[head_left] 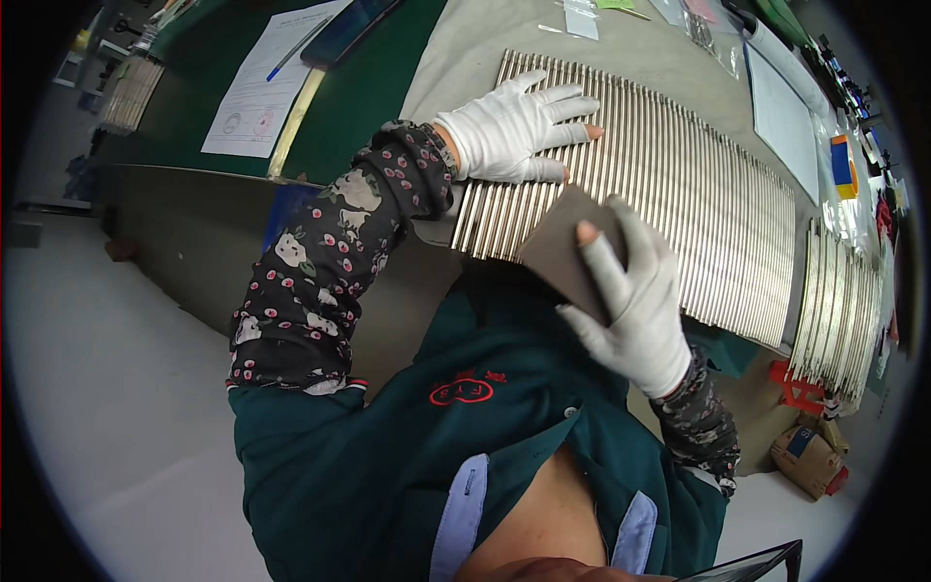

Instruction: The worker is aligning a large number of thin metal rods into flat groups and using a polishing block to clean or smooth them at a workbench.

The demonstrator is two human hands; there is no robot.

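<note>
Pad [567, 254] in right hand [635, 306]

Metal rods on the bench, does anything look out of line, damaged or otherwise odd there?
Nothing stands out. The metal rods lie side by side in one even row, their curve being lens bend. The left hand rests flat on them; the right hand holds a dark abrasive sheet at their near ends. A second rod row also looks tidy.

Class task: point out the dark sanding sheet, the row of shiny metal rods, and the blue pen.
Dark brown sanding sheet [567, 254], head view, centre.
Row of shiny metal rods [698, 213], head view, middle.
Blue pen [288, 58], head view, barrel.
</note>
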